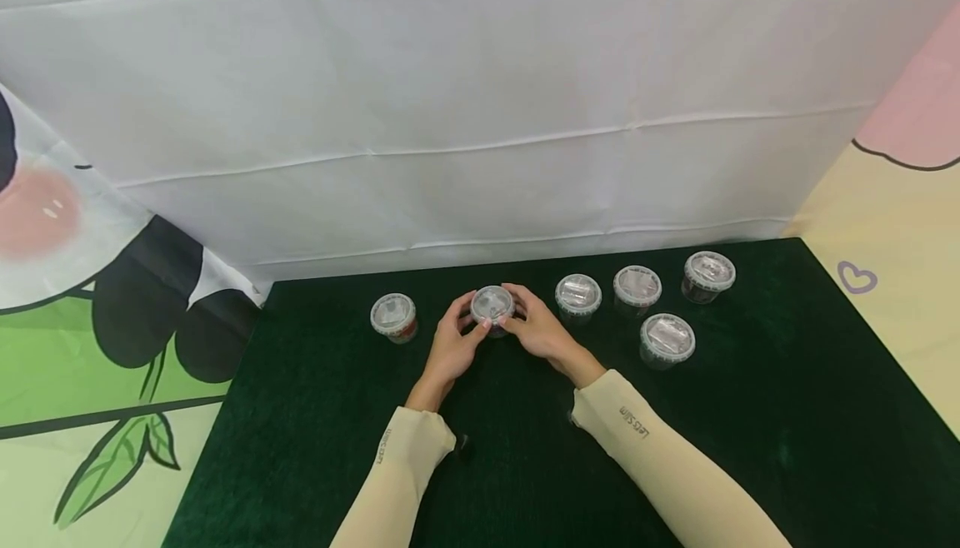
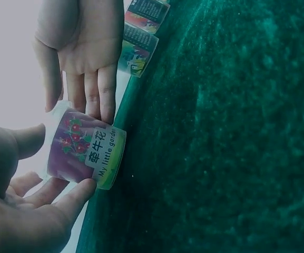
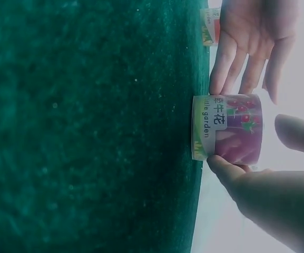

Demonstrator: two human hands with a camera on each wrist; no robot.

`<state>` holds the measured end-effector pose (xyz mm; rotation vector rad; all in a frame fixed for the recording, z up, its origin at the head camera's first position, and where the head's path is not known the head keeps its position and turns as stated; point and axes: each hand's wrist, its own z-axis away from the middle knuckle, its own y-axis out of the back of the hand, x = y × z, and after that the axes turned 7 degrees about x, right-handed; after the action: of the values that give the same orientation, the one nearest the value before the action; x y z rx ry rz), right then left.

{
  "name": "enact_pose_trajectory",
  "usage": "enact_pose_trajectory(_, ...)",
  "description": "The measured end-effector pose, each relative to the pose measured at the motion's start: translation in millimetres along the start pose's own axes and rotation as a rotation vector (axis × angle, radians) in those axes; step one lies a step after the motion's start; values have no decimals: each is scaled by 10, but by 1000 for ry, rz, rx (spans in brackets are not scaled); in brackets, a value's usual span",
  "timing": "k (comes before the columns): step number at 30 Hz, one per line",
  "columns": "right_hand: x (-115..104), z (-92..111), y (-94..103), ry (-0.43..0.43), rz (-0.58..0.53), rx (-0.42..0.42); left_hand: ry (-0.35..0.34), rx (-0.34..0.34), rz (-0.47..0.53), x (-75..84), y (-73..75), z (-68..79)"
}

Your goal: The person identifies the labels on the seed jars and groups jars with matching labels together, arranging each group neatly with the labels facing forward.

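Observation:
A clear-lidded plastic cup (image 1: 492, 304) stands on the dark green cloth between both hands. Its purple label shows red flowers and the words "My little garden" in the left wrist view, where the cup (image 2: 83, 145) appears sideways. My left hand (image 1: 452, 341) holds it from the left, fingers along its side and thumb near the lid. From the right, my right hand (image 1: 542, 327) holds the same cup, its thumb also by the lid's front edge. In the right wrist view the fingers of both hands touch the cup (image 3: 231, 129) on opposite sides.
Left of the hands stands another lidded cup (image 1: 393, 317) with some red on it. Several more cups are to the right, among them a near one (image 1: 667, 340) and a far one (image 1: 707, 276). A white cloth wall (image 1: 480, 190) rises behind the green table (image 1: 315, 448).

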<state>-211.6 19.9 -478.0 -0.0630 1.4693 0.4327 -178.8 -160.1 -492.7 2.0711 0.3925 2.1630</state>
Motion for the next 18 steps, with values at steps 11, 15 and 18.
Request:
enact_pose_trajectory(11, 26, 36, -18, -20, -32, 9, 7, 9, -19, -39, -21, -1)
enact_pose_trajectory(15, 30, 39, -22, -3, -21, 13, 9, 21, -3, -45, -31, -5)
enact_pose_trajectory(18, 54, 20, -26, 27, 6, 24, -23, 34, -5, -39, -42, 7)
